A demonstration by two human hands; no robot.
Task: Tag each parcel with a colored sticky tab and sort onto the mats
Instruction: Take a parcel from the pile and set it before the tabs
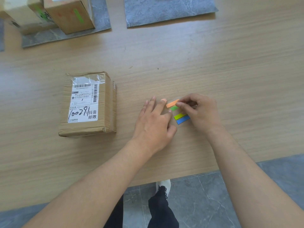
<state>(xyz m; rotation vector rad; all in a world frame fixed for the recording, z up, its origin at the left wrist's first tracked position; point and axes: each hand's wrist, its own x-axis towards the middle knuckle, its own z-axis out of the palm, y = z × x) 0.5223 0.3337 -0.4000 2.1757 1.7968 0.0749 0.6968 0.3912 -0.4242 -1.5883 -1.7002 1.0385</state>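
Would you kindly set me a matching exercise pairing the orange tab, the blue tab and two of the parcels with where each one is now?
Things:
1 orange tab
2 blue tab
3 parcel with handwritten number
4 parcel with green tab

Places:
A on the grey mat, far left
B on the bare table, no coloured tab showing
C pinched by the right hand
D end of the tab row nearest the person

Pairs: 1-C, 2-D, 3-B, 4-A
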